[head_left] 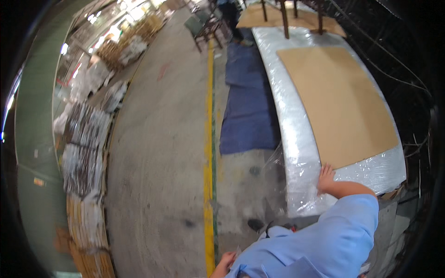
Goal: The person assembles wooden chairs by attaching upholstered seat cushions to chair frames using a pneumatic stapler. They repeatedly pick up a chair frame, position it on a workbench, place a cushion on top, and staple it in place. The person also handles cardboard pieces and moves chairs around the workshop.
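My right hand [326, 180] lies at the near left corner of a flat brown cardboard sheet [343, 102]. Its fingers are stretched out, with the tips at the sheet's edge. Under the cardboard is a long work surface [301, 185] wrapped in shiny clear plastic over white. Low in the picture, beside my blue shirt, my left hand [226, 262] is held near my body with its fingers curled. Whatever it may hold is too small and blurred to name.
Upturned dark legs [284, 21] rise from another cardboard piece at the table's far end. A blue mat [250, 106] runs along its left side. Further off are a person [229, 18] and dark chairs [204, 28]. Plastic-wrapped stacks [85, 148] line the left, past a yellow floor line [209, 162].
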{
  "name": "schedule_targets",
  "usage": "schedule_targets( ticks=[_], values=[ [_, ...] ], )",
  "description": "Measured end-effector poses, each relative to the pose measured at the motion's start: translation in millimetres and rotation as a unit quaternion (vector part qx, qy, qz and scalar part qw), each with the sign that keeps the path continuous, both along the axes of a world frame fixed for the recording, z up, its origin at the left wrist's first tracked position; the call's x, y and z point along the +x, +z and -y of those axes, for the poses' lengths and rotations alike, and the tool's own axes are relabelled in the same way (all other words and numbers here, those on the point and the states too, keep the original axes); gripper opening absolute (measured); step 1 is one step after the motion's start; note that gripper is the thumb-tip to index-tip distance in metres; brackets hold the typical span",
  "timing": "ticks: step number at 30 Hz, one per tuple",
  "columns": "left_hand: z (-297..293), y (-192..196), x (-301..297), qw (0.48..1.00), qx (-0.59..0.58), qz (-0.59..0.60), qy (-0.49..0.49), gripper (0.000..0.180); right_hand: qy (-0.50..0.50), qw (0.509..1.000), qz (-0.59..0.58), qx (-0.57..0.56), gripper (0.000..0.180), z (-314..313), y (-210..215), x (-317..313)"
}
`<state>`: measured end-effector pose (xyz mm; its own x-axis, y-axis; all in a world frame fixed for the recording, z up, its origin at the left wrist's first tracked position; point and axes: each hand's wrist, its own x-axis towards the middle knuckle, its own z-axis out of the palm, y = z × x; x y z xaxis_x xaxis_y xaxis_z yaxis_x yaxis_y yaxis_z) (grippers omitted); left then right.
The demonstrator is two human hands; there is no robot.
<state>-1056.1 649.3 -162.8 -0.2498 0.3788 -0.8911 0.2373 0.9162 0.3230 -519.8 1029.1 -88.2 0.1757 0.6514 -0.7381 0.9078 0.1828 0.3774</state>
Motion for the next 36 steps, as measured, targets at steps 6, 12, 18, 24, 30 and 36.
schedule_targets(
  ticks=[6,12,18,24,30,36],
  values=[
    [-162.1,12.9,-181.8,0.993,-0.028,-0.060,0.103,0.027,-0.079,0.993,0.070,0.048,0.141,-30.9,-13.3,-27.0],
    [-381.1,-28.2,-239.1,0.997,-0.005,-0.012,-0.070,0.025,-0.306,0.836,-0.260,0.373,0.076,-106.3,72.5,-130.6],
    [-651.9,-51.7,-223.5,0.961,0.125,-0.013,-0.245,0.025,-0.433,0.716,-0.408,0.365,0.039,-150.3,52.1,-251.0],
    [-908.5,-4.7,-146.6,0.927,0.242,0.067,-0.279,0.023,-0.517,0.658,-0.417,0.355,0.035,-243.0,29.3,-294.0],
    [-1057.3,-20.7,-122.2,0.903,0.177,0.030,-0.390,0.026,-0.500,0.627,-0.449,0.395,0.034,-444.5,23.8,-273.9],
    [-1186.2,-17.9,-128.7,0.845,0.164,0.023,-0.509,0.029,-0.466,0.610,-0.482,0.422,0.040,-707.3,91.7,-179.8]
  ],
)
